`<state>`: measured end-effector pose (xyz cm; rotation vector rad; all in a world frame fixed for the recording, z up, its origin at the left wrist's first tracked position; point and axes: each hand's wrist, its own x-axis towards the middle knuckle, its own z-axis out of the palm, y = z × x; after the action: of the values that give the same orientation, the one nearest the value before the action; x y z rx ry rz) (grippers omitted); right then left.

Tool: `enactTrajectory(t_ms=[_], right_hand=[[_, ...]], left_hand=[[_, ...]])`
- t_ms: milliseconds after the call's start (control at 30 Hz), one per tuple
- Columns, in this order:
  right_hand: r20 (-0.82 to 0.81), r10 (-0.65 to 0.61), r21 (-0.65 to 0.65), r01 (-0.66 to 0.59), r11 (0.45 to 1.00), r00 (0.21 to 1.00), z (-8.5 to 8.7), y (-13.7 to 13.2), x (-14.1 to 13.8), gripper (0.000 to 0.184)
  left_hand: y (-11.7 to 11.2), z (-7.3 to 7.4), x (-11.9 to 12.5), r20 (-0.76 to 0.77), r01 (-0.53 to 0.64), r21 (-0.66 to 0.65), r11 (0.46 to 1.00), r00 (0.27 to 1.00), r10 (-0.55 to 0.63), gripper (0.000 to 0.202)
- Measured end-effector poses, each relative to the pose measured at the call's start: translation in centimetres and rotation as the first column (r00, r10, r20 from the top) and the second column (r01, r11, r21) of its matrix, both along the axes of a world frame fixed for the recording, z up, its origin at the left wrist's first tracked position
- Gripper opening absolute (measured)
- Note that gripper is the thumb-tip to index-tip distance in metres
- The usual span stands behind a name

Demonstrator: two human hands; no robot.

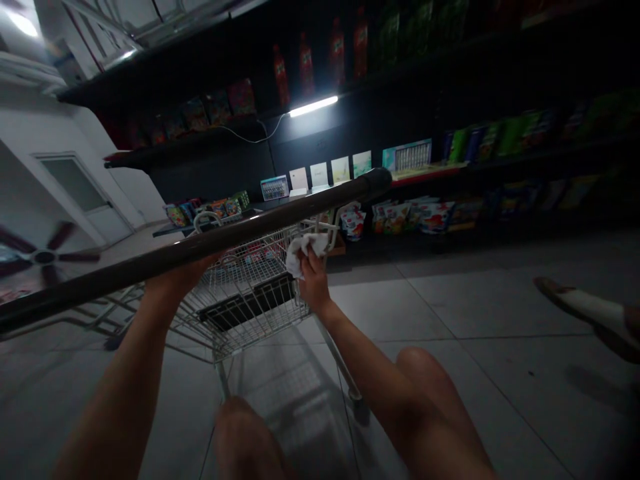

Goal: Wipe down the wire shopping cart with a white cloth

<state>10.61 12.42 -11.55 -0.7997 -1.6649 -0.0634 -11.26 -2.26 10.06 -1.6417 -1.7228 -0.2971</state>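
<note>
A wire shopping cart stands in front of me with a dark handle bar crossing the view. My left hand reaches up to the bar from below; its fingers are hidden behind it. My right hand is closed around a crumpled white cloth and presses it against the cart's right wire frame, just under the bar. My bare knees show at the bottom, low to the floor.
Dark shelves with packets, bottles and cards line the far wall under a tube light. Grey floor tiles spread to the right. A sandalled foot of another person is at the right edge. A fan stands at the left.
</note>
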Motion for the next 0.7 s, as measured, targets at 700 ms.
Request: enactTrajectory(t_ms=[700], right_hand=[[0.115,-0.078,-0.058,0.085,0.995,0.99,3.0,-1.2,4.5,0.047]], left_hand=[[6.5,0.0,14.0,0.059,0.555,0.015,0.832,0.83,-0.555,0.04]])
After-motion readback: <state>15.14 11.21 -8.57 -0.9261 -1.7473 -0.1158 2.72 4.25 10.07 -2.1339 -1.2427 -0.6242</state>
